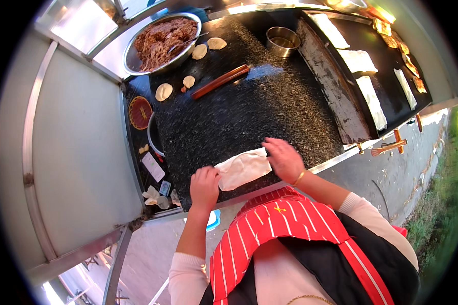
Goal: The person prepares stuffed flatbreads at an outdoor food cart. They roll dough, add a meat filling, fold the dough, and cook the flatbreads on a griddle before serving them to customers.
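Note:
A flat, oblong folded dough parcel (244, 169) lies near the front edge of the black speckled stone worktop (229, 122). Its pale surface is slightly wrinkled. My left hand (205, 187) has its fingers curled over the left end, with the thumb hidden. At the opposite end is my right hand (285, 160), somewhat blurred, its fingertips by the parcel's right edge; whether they pinch it is unclear. Beyond the parcel, a reddish-brown wooden rolling pin (220, 81) rests at a slant.
A steel bowl of minced filling (164, 45) stands back left, near several dough rounds (163, 92). A metal pot (283, 41) holds liquid. On the right, a griddle (389, 87) with a raised edge carries pale parcels (357, 61) and browned pieces (410, 65). A phone (153, 167) lies left.

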A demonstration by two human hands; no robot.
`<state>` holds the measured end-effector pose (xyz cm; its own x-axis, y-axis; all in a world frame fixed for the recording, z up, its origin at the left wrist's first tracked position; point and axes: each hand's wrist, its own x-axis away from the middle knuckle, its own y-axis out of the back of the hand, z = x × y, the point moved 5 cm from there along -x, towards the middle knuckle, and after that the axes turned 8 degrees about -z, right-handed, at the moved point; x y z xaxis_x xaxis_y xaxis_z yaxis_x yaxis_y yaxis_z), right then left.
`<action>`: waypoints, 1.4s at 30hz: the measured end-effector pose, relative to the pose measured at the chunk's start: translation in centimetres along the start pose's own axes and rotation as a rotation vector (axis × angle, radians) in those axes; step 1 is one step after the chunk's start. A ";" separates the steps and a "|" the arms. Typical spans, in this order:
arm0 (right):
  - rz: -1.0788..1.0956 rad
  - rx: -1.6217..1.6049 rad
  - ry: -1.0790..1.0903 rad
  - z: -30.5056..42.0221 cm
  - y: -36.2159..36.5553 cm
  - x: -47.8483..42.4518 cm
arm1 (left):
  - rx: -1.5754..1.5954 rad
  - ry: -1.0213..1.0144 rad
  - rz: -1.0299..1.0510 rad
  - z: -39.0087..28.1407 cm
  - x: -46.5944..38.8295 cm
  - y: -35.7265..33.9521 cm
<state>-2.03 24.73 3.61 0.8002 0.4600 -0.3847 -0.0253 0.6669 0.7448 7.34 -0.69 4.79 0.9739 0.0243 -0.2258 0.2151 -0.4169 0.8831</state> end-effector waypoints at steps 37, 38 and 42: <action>-0.274 -0.883 -0.860 -2.5 25.3 4.6 | 1.755 0.543 0.529 -23.3 -9.9 -2.9; -0.392 -0.665 -0.883 -4.6 26.1 5.5 | 1.870 0.567 0.589 -26.8 -11.6 -2.0; -0.598 -1.032 -1.025 -12.9 28.2 7.1 | 1.690 0.440 0.700 -36.0 -19.3 -2.4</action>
<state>-4.79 54.35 14.91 0.8828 -0.2986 0.3627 0.3920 0.8937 -0.2182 -9.36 32.50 21.84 0.8483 -0.4378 0.2979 -0.1986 -0.7845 -0.5874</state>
